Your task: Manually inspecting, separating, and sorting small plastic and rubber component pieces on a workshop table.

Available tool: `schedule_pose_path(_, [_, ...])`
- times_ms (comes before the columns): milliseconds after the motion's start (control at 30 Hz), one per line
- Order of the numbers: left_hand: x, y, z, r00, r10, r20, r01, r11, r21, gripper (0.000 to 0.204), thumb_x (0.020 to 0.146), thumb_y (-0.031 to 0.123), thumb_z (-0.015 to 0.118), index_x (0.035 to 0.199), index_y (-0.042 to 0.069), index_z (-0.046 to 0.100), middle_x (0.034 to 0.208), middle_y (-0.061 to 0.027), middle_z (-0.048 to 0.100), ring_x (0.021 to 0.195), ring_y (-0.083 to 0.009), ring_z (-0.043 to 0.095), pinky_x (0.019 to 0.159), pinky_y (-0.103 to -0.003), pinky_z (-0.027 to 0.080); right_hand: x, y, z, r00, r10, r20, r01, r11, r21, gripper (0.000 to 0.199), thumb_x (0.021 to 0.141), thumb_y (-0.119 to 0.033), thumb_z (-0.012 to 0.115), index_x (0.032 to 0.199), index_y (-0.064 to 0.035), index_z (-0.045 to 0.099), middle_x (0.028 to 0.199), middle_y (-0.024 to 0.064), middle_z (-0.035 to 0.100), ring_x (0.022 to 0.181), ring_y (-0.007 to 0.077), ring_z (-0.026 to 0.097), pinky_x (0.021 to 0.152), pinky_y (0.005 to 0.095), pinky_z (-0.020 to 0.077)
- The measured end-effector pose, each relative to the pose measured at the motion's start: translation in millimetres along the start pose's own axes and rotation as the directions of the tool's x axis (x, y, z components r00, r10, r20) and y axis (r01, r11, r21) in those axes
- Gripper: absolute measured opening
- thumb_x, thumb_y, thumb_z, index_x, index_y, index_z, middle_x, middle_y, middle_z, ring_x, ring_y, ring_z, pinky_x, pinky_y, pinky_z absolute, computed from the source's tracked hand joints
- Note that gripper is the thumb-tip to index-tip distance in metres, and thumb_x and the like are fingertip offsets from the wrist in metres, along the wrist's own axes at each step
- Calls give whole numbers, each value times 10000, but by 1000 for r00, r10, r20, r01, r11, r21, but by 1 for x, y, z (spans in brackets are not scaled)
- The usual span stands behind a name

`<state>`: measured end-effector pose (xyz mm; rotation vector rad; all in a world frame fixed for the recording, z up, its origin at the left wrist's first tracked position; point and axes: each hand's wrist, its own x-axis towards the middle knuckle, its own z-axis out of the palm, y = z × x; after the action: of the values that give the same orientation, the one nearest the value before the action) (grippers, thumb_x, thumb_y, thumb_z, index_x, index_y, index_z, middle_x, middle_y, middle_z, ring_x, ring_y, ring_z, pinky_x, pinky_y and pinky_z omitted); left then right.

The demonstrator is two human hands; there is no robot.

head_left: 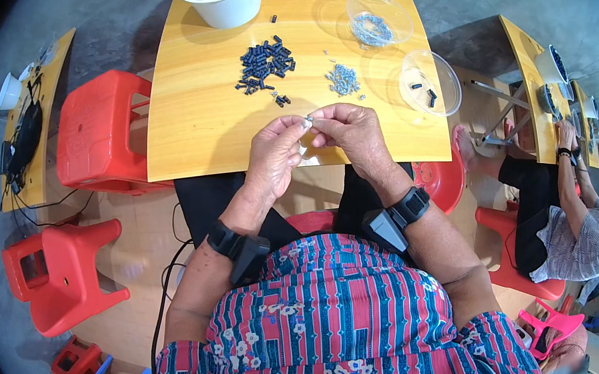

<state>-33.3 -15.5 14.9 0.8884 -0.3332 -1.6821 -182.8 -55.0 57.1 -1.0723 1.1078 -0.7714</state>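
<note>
- We wear a shirt [366, 309] in pinkish-red and teal-blue stripes, scattered with small white flowers.
- Our right sleeve [501, 353] is short, in the same print.
- Our trousers [218, 203] are black.
- Our left wrist carries a black strap [221, 239] with a dark, angular box [250, 262].
- Our right wrist has a matching band [412, 204].
- Our left hand [271, 157] and right hand [354, 131] are bare.

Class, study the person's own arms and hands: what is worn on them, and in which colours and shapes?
The left hand and right hand are bare, without gloves. Each wrist wears a black band with a chunky, angular dark box beside it. The short sleeves are striped in reddish pink and teal-blue, flowered in white.
</note>
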Motion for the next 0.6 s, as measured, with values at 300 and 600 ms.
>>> schedule_pose_path(300, [-4,2,3,997,-72,-15,70,991,-118,62,876,65,642,923,47,605,734,43,547,487,3,343,411,-159,262,1,3,1,996,-88,-31,87,996,-34,118,853,-60,655,910,42,670,783,67,675,621,99,626,598,221,517])
schedule_pose_path(600, [-5,4,5,994,110,-7,-109,991,81,56,871,45,642,918,37,613,743,42,549,498,10,352,420,-159,260,4,5,-2,992,-115,51,118,992,-49,92,863,-79,641,868,13,643,739,39,648,629,87,621,594,218,511])
